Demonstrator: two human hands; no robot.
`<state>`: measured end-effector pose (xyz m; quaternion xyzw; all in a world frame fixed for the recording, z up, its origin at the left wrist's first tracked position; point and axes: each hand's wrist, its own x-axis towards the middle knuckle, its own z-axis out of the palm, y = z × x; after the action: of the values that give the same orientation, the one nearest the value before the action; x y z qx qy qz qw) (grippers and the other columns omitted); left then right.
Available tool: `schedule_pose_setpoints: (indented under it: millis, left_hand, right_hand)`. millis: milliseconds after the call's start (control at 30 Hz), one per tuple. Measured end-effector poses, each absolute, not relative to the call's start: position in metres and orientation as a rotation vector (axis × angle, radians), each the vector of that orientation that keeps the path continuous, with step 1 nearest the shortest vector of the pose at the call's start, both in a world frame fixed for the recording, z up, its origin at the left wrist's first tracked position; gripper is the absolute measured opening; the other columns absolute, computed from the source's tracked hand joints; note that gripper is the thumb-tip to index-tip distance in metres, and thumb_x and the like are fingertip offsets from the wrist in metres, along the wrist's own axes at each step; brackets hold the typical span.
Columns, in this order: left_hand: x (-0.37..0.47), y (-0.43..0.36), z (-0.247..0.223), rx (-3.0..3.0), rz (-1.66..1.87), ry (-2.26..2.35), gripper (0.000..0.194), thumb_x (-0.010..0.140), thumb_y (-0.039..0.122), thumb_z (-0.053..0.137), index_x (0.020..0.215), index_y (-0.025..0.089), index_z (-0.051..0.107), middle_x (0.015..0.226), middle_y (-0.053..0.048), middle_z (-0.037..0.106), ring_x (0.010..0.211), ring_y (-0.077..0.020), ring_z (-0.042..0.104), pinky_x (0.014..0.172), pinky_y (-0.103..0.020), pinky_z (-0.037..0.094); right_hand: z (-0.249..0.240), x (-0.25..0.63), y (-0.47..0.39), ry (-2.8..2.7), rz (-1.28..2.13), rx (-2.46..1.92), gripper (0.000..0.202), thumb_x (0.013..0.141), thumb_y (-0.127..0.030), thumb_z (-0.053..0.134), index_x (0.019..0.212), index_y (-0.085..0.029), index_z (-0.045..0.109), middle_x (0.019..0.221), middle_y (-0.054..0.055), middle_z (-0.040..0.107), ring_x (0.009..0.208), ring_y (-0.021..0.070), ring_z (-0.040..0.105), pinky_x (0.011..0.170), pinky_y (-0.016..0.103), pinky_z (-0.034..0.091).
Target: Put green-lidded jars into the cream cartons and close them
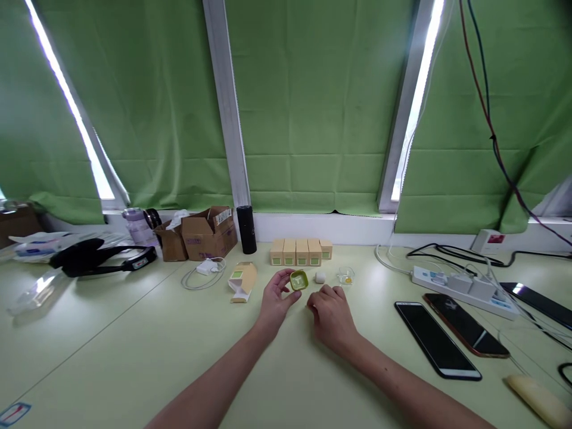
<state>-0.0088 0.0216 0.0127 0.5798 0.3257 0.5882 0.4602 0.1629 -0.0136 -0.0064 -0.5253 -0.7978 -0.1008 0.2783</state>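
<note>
My left hand [277, 298] pinches a small square green cup [299, 280] at its edge, tilted so its pale inside faces me. Across from it, my right hand [331, 311] rests low over the table with its fingers curled in; whatever they may hold is hidden. A small white rounded piece [320, 277] stands just beyond the right fingers. Behind that hand is a small clear cup [345, 276] with a bit of yellow in it. To the left lies an opened, flattened kraft carton [242, 281] with a green label.
A row of several small kraft boxes [295, 252] stands behind my hands. A black cylinder [246, 230] and a cardboard box [210, 233] are back left, near a white charger [207, 267]. To the right lie phones [438, 339] and a power strip [465, 292] with cables.
</note>
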Motion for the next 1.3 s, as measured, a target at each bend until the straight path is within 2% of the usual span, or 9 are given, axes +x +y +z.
schedule_pose_setpoints:
  millis: [133, 300, 467, 533, 600, 700, 900, 1200, 1300]
  left_hand:
    - [-0.005, 0.016, 0.014, 1.504, 1.399, 0.811, 0.048, 0.073, 0.024, 0.084, 0.116, 0.023, 0.062, 0.129, -0.011, 0.072, 0.124, -0.0300, 0.063, 0.088, -0.034, 0.041]
    - [-0.001, 0.009, 0.013, 1.567, 1.375, 0.844, 0.047, 0.073, 0.019, 0.082, 0.116, 0.024, 0.064, 0.126, -0.010, 0.073, 0.122, -0.0300, 0.064, 0.093, -0.037, 0.040]
    - [0.001, 0.005, 0.012, 1.615, 1.349, 0.873, 0.047, 0.071, 0.015, 0.080, 0.115, 0.025, 0.065, 0.126, -0.010, 0.072, 0.123, -0.0301, 0.064, 0.095, -0.037, 0.039]
    - [0.002, 0.004, 0.011, 1.625, 1.338, 0.874, 0.047, 0.071, 0.015, 0.080, 0.115, 0.025, 0.065, 0.127, -0.010, 0.072, 0.123, -0.0300, 0.063, 0.098, -0.039, 0.038]
    - [0.002, 0.004, 0.010, 1.635, 1.335, 0.883, 0.048, 0.071, 0.014, 0.080, 0.116, 0.025, 0.065, 0.128, -0.011, 0.070, 0.123, -0.0297, 0.063, 0.100, -0.040, 0.039]
    - [0.002, 0.004, 0.008, 1.651, 1.337, 0.893, 0.050, 0.071, 0.014, 0.081, 0.118, 0.024, 0.066, 0.128, -0.011, 0.070, 0.122, -0.0299, 0.064, 0.101, -0.041, 0.040]
    - [0.002, 0.003, 0.008, 1.666, 1.336, 0.889, 0.049, 0.072, 0.015, 0.082, 0.117, 0.025, 0.069, 0.125, -0.010, 0.069, 0.121, -0.0304, 0.065, 0.105, -0.044, 0.042]
    - [0.005, -0.001, 0.010, 1.683, 1.331, 0.849, 0.048, 0.070, 0.012, 0.082, 0.115, 0.025, 0.072, 0.122, -0.010, 0.067, 0.119, -0.0305, 0.064, 0.110, -0.048, 0.043]
    - [0.006, -0.004, 0.013, 1.704, 1.314, 0.847, 0.047, 0.071, 0.010, 0.080, 0.114, 0.026, 0.072, 0.122, -0.009, 0.066, 0.119, -0.0297, 0.064, 0.111, -0.049, 0.043]
  right_hand:
    - [0.004, 0.165, -0.046, -1.907, 0.088, -1.241, 0.021, 0.090, -0.007, 0.050, 0.093, -0.023, 0.062, 0.088, 0.004, 0.073, 0.082, 0.0214, 0.062, 0.078, 0.034, 0.037]
    - [0.016, 0.172, -0.053, -1.642, 0.245, -1.177, 0.016, 0.094, -0.017, 0.045, 0.088, -0.024, 0.058, 0.087, 0.004, 0.070, 0.083, 0.0232, 0.062, 0.078, 0.036, 0.044]
    - [0.020, 0.184, -0.045, -1.436, 0.538, -1.095, 0.023, 0.099, -0.035, 0.048, 0.088, -0.024, 0.065, 0.088, 0.004, 0.069, 0.086, 0.0225, 0.062, 0.078, 0.035, 0.046]
    - [0.020, 0.187, -0.042, -1.330, 0.705, -1.044, 0.023, 0.094, -0.042, 0.057, 0.093, -0.023, 0.070, 0.092, 0.006, 0.071, 0.089, 0.0230, 0.063, 0.079, 0.035, 0.047]
    - [0.019, 0.189, -0.039, -1.210, 0.861, -0.987, 0.028, 0.084, -0.046, 0.070, 0.099, -0.022, 0.073, 0.092, 0.007, 0.073, 0.089, 0.0235, 0.065, 0.080, 0.036, 0.049]
    - [0.018, 0.191, -0.035, -1.070, 1.006, -0.974, 0.038, 0.071, -0.047, 0.081, 0.097, -0.019, 0.076, 0.082, 0.006, 0.073, 0.081, 0.0227, 0.065, 0.075, 0.036, 0.050]
    - [0.020, 0.194, -0.033, -1.003, 1.066, -1.008, 0.036, 0.067, -0.046, 0.083, 0.089, -0.018, 0.079, 0.071, 0.006, 0.073, 0.068, 0.0195, 0.061, 0.062, 0.032, 0.044]
    - [0.018, 0.193, -0.034, -1.136, 0.901, -0.998, 0.033, 0.078, -0.050, 0.078, 0.096, -0.022, 0.080, 0.087, 0.009, 0.079, 0.086, 0.0251, 0.071, 0.075, 0.037, 0.052]
    - [0.017, 0.193, -0.035, -1.236, 0.801, -1.038, 0.028, 0.082, -0.046, 0.076, 0.096, -0.022, 0.079, 0.088, 0.008, 0.078, 0.081, 0.0235, 0.068, 0.072, 0.035, 0.050]
